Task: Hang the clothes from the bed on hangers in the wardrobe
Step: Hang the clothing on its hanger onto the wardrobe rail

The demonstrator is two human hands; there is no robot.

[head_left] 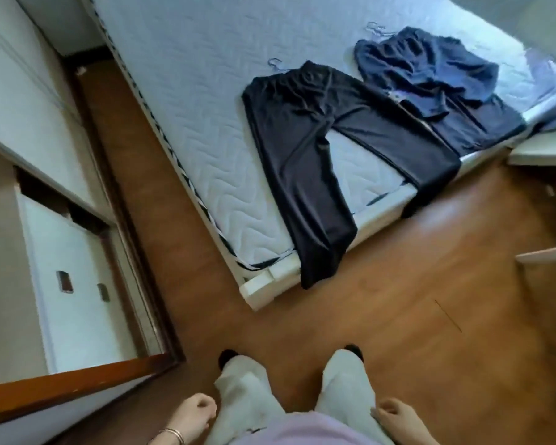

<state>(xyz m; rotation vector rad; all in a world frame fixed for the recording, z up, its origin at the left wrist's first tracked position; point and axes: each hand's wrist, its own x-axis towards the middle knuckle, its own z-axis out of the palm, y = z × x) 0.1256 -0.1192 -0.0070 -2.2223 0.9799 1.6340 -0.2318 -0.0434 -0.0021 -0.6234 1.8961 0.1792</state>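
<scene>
Black trousers lie flat on the white mattress, legs hanging over its near edge, with a thin wire hanger at the waistband. To their right lies a pile of dark blue clothes with more wire hangers at its top. My left hand and my right hand hang by my sides at the bottom of the view, fingers loosely curled and holding nothing, far from the bed. The open wardrobe is on the left.
A brown wooden floor lies between me and the bed. The wardrobe's dark sliding-door frame runs along the left. White shelves or furniture edges stand at the right. My legs in light trousers are below.
</scene>
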